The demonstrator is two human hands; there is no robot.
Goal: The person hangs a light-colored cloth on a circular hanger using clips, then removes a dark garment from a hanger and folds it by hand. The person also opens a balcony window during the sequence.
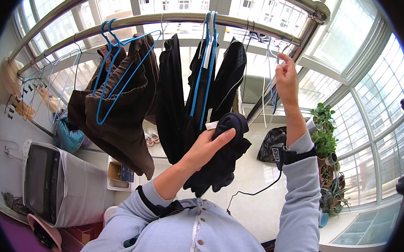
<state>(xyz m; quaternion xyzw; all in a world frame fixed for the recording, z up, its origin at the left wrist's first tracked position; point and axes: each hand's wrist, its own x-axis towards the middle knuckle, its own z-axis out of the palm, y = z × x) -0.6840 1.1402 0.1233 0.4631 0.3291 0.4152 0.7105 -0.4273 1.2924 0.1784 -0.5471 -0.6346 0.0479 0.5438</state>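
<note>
My left hand (210, 146) grips a bunched black garment (231, 138) in front of my chest. A small white tag (211, 125) sticks out beside the thumb, and the cloth's lower folds hang below the wrist. My right hand (287, 74) is raised at the right end of the lower metal rail (188, 18), fingers curled, beside a white hanger (264, 95) and a blue hanger (274, 99). Whether its fingers hold a hanger is not clear. Left of my hands, black clothes (170, 99) and brown corduroy trousers (125, 117) hang from the rail, some on blue hangers (102, 101).
A covered television (41, 181) stands at lower left, near a cardboard box (115, 172). A black plastic bag (272, 143) sits on the floor beneath my right arm. Potted plants (322, 134) line the window side. A black cable (253, 193) runs from my right wrist.
</note>
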